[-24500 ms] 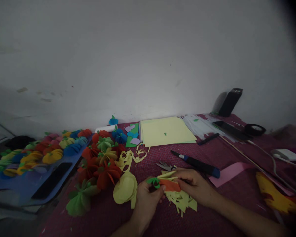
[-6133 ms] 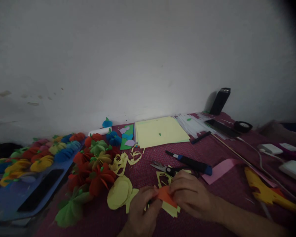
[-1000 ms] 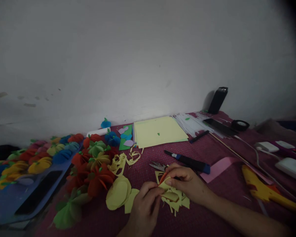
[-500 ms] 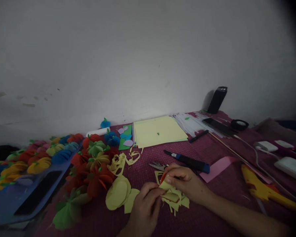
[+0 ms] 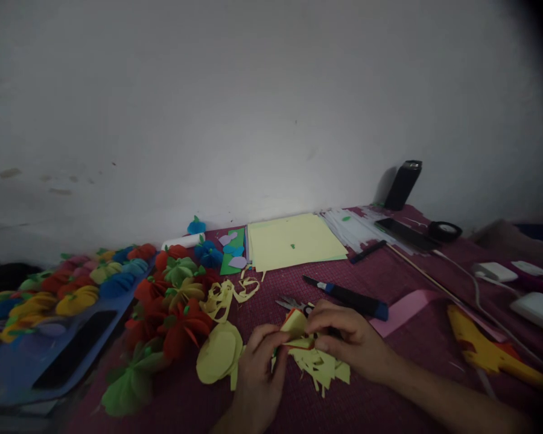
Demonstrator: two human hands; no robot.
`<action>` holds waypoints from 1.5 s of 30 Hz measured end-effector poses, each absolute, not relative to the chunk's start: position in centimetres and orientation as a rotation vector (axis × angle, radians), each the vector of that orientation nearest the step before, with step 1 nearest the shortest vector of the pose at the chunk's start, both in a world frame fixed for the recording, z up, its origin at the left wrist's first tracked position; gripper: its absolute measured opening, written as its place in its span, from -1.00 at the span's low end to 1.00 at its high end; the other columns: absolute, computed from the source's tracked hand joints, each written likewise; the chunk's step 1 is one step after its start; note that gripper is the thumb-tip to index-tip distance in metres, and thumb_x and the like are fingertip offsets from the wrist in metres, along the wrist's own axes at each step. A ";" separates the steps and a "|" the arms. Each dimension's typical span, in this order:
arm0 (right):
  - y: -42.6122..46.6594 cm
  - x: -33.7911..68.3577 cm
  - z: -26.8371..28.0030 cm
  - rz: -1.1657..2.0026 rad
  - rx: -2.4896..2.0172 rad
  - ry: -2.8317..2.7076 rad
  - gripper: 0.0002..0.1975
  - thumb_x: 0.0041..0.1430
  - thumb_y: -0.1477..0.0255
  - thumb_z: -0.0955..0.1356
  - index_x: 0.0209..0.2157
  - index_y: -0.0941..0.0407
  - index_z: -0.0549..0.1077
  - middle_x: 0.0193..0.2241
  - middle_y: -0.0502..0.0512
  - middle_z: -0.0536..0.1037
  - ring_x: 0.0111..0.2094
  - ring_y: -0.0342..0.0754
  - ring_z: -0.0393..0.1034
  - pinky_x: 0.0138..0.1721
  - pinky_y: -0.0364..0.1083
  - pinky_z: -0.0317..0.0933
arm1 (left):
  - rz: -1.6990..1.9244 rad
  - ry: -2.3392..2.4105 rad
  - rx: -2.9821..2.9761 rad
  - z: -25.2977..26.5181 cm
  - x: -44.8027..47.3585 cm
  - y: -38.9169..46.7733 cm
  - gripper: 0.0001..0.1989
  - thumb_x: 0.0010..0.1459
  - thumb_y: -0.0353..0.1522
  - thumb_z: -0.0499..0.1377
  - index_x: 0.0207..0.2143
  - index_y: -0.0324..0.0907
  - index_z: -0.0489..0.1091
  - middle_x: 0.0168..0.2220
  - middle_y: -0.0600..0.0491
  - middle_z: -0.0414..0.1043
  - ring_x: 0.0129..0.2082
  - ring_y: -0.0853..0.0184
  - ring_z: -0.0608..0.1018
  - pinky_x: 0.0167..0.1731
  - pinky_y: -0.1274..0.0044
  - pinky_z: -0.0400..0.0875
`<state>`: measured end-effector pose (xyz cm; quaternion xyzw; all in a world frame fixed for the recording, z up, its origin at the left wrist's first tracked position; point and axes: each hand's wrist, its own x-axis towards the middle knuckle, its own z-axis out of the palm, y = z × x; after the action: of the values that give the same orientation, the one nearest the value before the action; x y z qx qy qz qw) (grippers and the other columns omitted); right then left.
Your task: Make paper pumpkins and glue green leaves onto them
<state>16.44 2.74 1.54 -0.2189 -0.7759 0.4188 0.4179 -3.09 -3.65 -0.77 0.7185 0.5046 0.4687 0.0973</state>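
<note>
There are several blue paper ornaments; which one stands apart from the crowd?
The blue ornament just behind the white roll, green tip on top. The other blue ones sit among the crowded ornaments.

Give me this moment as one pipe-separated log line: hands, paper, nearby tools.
left hand: gripping yellow-and-orange paper | right hand: fingers at same paper | nearby: yellow scraps, scissors, blue-black utility knife
</note>
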 end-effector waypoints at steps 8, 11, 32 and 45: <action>2.6 16.2 1.7 1.051 -0.599 -1.981 -0.87 0.14 0.37 0.34 -0.32 0.08 0.53 -0.46 0.05 0.50 -0.40 -0.10 0.34 -0.36 -0.09 0.21 | 1.403 1.448 2.168 -0.6 -2.9 -3.7 -0.81 0.12 -0.51 0.09 -0.25 -0.13 0.41 -0.28 0.05 0.43 -0.27 0.38 0.52 -0.26 0.57 0.44; 2.6 16.2 1.9 1.023 -0.616 -2.006 -0.83 0.17 0.35 0.32 -0.32 0.08 0.54 -0.45 0.06 0.51 -0.39 -0.09 0.35 -0.34 -0.08 0.22 | 1.430 1.429 2.191 -0.5 -2.9 -3.7 -0.80 0.10 -0.53 0.10 -0.26 -0.14 0.42 -0.28 0.05 0.42 -0.29 0.40 0.52 -0.27 0.60 0.44; 2.0 16.3 2.5 0.415 -0.491 -2.326 -0.93 0.20 0.49 0.27 -0.33 0.09 0.39 -0.46 0.05 0.48 -0.40 -0.08 0.29 -0.37 -0.09 0.14 | 1.384 1.420 2.215 -0.5 -2.8 -3.7 -0.77 0.09 -0.55 0.08 -0.25 -0.12 0.40 -0.27 0.04 0.43 -0.28 0.38 0.52 -0.28 0.58 0.45; 1.6 16.6 2.7 0.128 -0.313 -2.321 -0.83 0.18 0.60 0.25 -0.25 0.08 0.37 -0.31 0.07 0.51 -0.36 -0.11 0.31 -0.36 -0.12 0.22 | 1.362 1.385 2.192 -0.5 -2.6 -3.8 -0.78 0.09 -0.56 0.07 -0.25 -0.14 0.38 -0.27 0.05 0.41 -0.29 0.41 0.51 -0.28 0.62 0.42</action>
<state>16.65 1.64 2.73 -0.1229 -0.9123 0.0503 0.3875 -2.64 -3.78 -0.48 0.7442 0.4701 0.4625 0.1062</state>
